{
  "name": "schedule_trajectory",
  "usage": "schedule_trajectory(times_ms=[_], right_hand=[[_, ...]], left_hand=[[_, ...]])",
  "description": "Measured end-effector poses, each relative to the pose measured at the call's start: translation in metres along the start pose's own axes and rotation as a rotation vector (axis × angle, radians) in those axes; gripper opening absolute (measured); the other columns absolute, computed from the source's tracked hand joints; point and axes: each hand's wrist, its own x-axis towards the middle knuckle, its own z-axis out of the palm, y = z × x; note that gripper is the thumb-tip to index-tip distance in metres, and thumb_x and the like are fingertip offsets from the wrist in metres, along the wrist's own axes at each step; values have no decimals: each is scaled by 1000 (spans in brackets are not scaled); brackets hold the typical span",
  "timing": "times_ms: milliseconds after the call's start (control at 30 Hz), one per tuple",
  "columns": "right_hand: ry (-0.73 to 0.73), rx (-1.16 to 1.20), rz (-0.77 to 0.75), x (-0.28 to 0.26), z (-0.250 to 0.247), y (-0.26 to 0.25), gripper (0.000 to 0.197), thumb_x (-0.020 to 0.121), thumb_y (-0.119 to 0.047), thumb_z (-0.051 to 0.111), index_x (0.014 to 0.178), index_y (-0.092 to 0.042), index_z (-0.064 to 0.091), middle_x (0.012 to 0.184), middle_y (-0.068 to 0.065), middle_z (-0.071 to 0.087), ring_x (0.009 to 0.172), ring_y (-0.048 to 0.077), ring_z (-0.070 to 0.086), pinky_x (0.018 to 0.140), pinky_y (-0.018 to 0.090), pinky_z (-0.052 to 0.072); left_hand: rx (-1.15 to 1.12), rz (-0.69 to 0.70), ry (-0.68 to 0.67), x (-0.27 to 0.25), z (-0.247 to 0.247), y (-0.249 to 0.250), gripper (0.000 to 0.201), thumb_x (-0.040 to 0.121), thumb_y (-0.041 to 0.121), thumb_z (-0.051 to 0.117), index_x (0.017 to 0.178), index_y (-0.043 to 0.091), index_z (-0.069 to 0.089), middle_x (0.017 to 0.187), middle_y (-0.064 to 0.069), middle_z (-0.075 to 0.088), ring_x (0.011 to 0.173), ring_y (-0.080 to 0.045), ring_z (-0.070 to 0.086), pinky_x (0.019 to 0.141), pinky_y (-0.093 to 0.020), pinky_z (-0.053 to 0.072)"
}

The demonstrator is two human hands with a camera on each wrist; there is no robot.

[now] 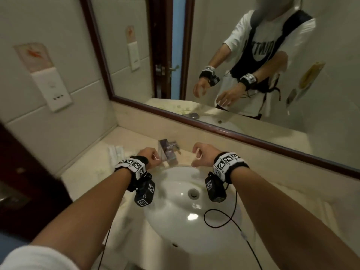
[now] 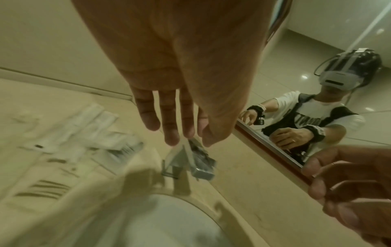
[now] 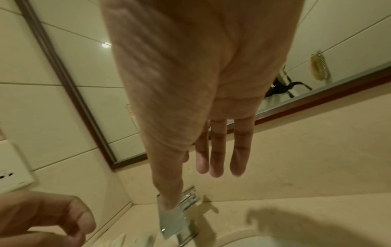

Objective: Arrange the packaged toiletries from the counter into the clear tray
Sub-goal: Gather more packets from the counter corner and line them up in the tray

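The white toiletry packets lie on the counter to the left of the faucet, nearest the left hand; both it and the right hand hover empty, fingers loosely apart; no clear tray shows

Beige stone counter — runs along the wall under the mirror. White sink set into it; chrome faucet stands on the counter just behind the sink. Left of the faucet, white packaged toiletries lie flat on the counter — overlapping, blurred, number unclear.
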Motion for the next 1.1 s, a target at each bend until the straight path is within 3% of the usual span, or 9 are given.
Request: schedule_trajectory(times_ms=[100,233,333,467,600,733,900,1100], right_hand=[[-26,-16,-48,18,9,-31,51,74,-33,80,114,-15,53,97,0,59,85,20,57,77,32,47],[-55,-61,-90,41,25,-64,50,73,-32,80,112,-15,54,99,2,59,89,24,58,79,34,49],[-100,-105,-115,59,42,-82,51,75,-33,80,114,-12,54,101,4,57,93,25,57,77,31,46],[-155,-149,-99,82,71,-101,48,72,-42,80,105,-22,53,102,4,63,96,27,60,79,34,48],[-218,-125,-62,99,99,-118,51,75,-37,80,113,-17,54,111,4,63,101,26,61,87,35,50],[-276,-82,-47,118,128,-133,49,73,-34,82,111,-19,56,113,4,63,102,25,62,92,41,52],[-359,-142,-50,140,164,-145,51,73,-43,80,112,-23,54,113,2,65,100,24,62,90,40,53],[-398,-154,-51,157,192,-156,48,84,-38,72,120,-13,52,122,7,57,106,28,57,80,34,45]], left_hand=[[-15,-32,33,2,-21,-33,10,78,19,68,87,16,64,91,-7,67,81,-22,60,71,-24,44],[-28,-85,40,1,-38,-71,11,81,18,67,92,15,64,89,-3,61,81,-20,57,73,-24,41],[-44,-139,43,1,-45,-100,17,81,20,69,96,13,64,90,-3,60,83,-20,57,74,-24,42],[-37,-199,33,1,-50,-136,17,80,17,67,96,14,64,91,-2,59,82,-20,56,73,-25,43],[-52,-256,25,2,-53,-168,12,80,17,67,89,17,59,91,-1,58,81,-19,55,71,-25,41],[-22,-307,-14,6,-55,-203,20,82,19,68,100,14,61,95,0,57,83,-18,53,73,-26,41],[-21,-340,-50,15,-52,-236,30,81,21,68,109,14,59,97,0,56,86,-18,54,75,-27,44],[-76,-347,-68,20,-41,-261,22,82,21,68,97,20,52,95,-1,56,83,-20,53,72,-27,42]])
